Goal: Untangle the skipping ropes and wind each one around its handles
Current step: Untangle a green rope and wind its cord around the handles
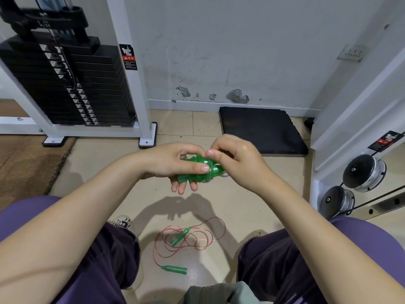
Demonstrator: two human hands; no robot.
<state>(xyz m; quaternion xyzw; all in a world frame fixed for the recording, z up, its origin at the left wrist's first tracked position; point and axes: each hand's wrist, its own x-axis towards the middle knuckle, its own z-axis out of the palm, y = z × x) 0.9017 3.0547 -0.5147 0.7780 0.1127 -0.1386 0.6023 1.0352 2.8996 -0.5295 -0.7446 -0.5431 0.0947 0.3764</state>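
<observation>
Nearest my view, both forearms reach forward over dark purple trousers (114,260), and a grey-green bit of cloth (219,292) lies at the bottom edge. Just beyond, on the beige tiled floor (98,163) between the knees, I see a pink skipping rope (190,240) lying in loose tangled loops, unwound. One of its green handles (175,269) lies flat toward me; the other handle (180,236) sits tilted among the loops.

Farther out, held above the floor, my left hand (173,163) grips a bundle of two green handles (200,170), thumb pressed along the top and fingers curled underneath, their tips showing below. My right hand (234,159) meets the bundle from the other side, thumb and fingers pinching at its end, where green cord is wound round the handles. A small piece of blue-white cord (224,176) shows beneath; I cannot tell what it is attached to.

Behind the hands lies a black foam mat (260,128) against the scuffed white wall (241,51). At far left stands a white frame with a black weight stack (72,84), a brown carpet (26,167) beside it. At right hang two metal pulley wheels (363,172).
</observation>
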